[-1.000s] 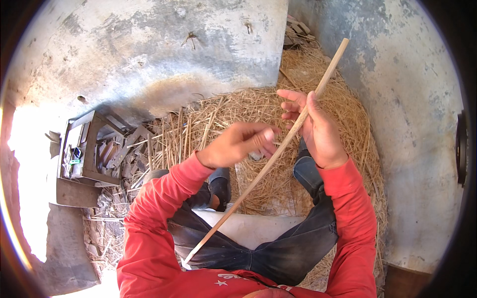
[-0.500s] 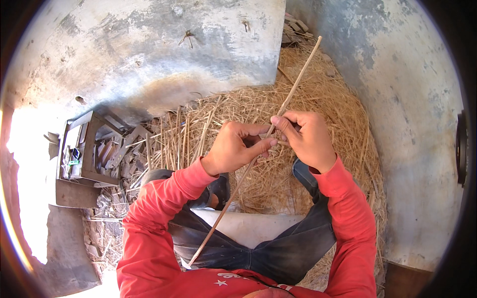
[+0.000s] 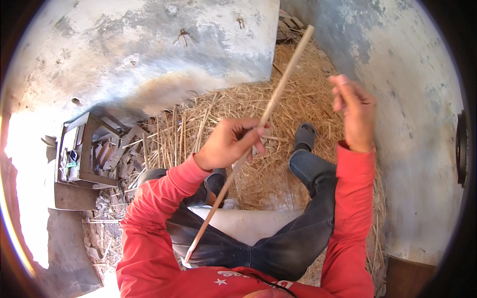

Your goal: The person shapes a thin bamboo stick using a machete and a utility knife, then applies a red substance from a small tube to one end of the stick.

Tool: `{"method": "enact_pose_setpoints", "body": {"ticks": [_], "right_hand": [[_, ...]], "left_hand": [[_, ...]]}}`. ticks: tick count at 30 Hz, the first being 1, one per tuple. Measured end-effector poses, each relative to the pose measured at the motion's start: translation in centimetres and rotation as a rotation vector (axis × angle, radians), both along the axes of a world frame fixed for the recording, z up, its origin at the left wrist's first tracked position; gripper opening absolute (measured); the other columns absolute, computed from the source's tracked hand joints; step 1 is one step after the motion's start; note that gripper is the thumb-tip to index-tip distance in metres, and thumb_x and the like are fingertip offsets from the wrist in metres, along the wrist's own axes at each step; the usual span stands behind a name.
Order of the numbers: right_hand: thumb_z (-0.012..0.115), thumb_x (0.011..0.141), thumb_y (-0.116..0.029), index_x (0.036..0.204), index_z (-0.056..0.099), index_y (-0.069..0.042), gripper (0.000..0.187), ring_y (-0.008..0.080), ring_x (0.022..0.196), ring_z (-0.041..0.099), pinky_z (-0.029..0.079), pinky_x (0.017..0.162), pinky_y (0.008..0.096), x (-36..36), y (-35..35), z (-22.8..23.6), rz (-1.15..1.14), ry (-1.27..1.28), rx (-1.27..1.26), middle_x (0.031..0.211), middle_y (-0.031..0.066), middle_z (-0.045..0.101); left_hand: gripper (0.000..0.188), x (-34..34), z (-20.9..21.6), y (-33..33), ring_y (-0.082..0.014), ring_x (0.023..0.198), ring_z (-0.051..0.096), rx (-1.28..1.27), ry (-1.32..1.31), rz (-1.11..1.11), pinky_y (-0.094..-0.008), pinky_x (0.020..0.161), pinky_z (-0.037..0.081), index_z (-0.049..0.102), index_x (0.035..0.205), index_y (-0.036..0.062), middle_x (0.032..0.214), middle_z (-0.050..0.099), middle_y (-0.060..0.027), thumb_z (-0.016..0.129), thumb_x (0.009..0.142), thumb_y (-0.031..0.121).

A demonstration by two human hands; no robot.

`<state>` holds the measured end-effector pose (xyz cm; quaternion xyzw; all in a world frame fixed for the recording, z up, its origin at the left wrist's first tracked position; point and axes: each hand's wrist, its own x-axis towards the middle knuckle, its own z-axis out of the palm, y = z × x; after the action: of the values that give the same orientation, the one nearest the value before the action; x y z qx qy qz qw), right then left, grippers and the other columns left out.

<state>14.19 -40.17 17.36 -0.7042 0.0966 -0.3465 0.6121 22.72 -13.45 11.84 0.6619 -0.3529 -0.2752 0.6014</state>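
Observation:
A long, thin, pale wooden stick runs slantwise from my lap up toward the far right. My left hand grips it near its middle between thumb and fingers. The stick's lower end rests by my left thigh, while its upper end rises over the straw. Apart from the stick, to the right, my right hand is raised near the wall with thumb and fingers drawn together. Whatever those fingers hold, if anything, cannot be made out.
Loose straw and shavings cover the floor before me. A pile of thin sticks lies at the left, beside a dark wooden frame and wood scraps. Worn walls curve around, and my sandalled foot stands on the straw.
My right hand has left the stick and moved up and right. My left hand still holds the stick in about the same place. My right leg has shifted, showing the foot.

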Motion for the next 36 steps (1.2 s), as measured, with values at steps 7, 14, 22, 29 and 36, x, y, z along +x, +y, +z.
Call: {"method": "enact_pose_setpoints", "body": {"ticks": [7,14,22,29,36], "right_hand": [[0.086,0.08,-0.032,0.094,0.077,-0.002,0.035,0.0109,0.067,0.054,0.043,0.063,0.0263,-8.7,-7.3,-13.4,-0.472,0.145,-0.069,0.08,0.0021,0.068],[0.069,0.089,-0.041,0.094,0.075,-0.002,0.04,0.0313,0.087,0.071,0.053,0.081,0.0421,-27.6,-5.8,-46.7,-0.601,1.066,-0.107,0.086,0.019,0.073],[0.077,0.076,-0.025,0.12,0.066,-0.004,0.051,0.0442,0.109,0.061,0.05,0.095,0.0476,-32.7,-0.2,-49.7,-0.694,1.506,-0.121,0.118,0.0299,0.06],[0.077,0.075,-0.024,0.13,0.058,-0.008,0.061,0.0438,0.119,0.054,0.045,0.099,0.0528,-31.0,-4.0,-47.2,-1.023,1.377,-0.32,0.13,0.0285,0.05],[0.064,0.087,-0.02,0.141,0.046,-0.008,0.058,0.0425,0.131,0.047,0.042,0.103,0.0573,-37.2,-13.4,-48.6,-1.133,1.688,0.019,0.142,0.0248,0.046]], "left_hand": [[0.034,0.5,-0.1,-0.4,-0.0047,0.044,0.048,-0.082,0.083,0.156,-0.0186,0.041,0.038,0.057,0.129,-0.0035,0.076,0.064,-0.0025,0.045,0.108,0.021],[0.04,0.7,-0.4,-1.5,-0.0024,0.044,0.037,-0.144,0.183,0.27,-0.0181,0.042,0.031,0.056,0.136,-0.0026,0.069,0.052,0.0037,0.048,0.108,0.025],[0.052,0.3,-2.0,-1.5,-0.0044,0.055,0.044,-0.079,0.199,0.079,-0.0191,0.051,0.035,0.04,0.149,-0.0025,0.087,0.062,-0.0013,0.053,0.101,0.014],[0.053,-1.0,-1.9,-2.2,-0.0047,0.055,0.045,-0.001,0.178,0.043,-0.0185,0.05,0.034,0.038,0.151,0.0,0.08,0.06,-0.0004,0.051,0.102,0.013],[0.045,0.9,3.3,3.3,-0.0024,0.053,0.041,0.14,0.017,0.132,-0.017,0.048,0.03,0.038,0.151,0.003,0.077,0.058,0.0006,0.042,0.107,0.015]]}}
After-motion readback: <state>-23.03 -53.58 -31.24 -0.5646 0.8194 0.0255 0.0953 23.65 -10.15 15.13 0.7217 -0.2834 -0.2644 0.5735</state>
